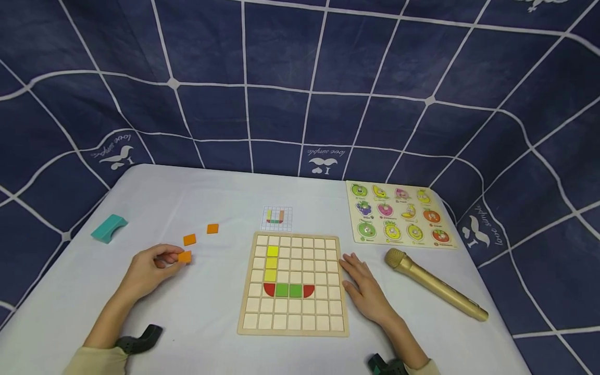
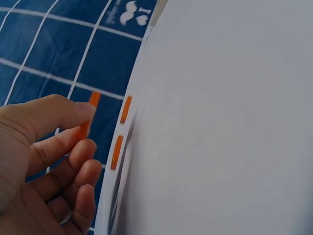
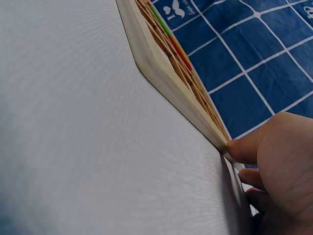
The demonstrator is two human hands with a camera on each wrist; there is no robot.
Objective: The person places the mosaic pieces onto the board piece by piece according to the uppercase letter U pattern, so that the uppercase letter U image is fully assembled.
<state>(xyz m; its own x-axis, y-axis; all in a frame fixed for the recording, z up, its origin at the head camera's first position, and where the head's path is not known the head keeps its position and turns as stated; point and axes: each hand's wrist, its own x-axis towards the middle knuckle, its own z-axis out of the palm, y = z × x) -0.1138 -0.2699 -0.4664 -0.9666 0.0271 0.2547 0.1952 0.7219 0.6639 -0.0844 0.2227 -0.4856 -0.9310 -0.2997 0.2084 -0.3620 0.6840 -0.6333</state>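
My left hand pinches an orange square tile between thumb and index finger; the left wrist view shows this tile edge-on. Two more orange tiles lie on the cloth just beyond it. A wooden grid board lies at the middle, bearing a column of three yellow tiles. Below that column runs a row of two green squares between two red quarter-round pieces. At the board's right edge rests my right hand, fingers extended, its thumb touching the side.
A small pattern card with a coloured U shape lies behind the board. To the right are a fruit puzzle board and a gold microphone. A teal arch block stands far left on the white-covered table.
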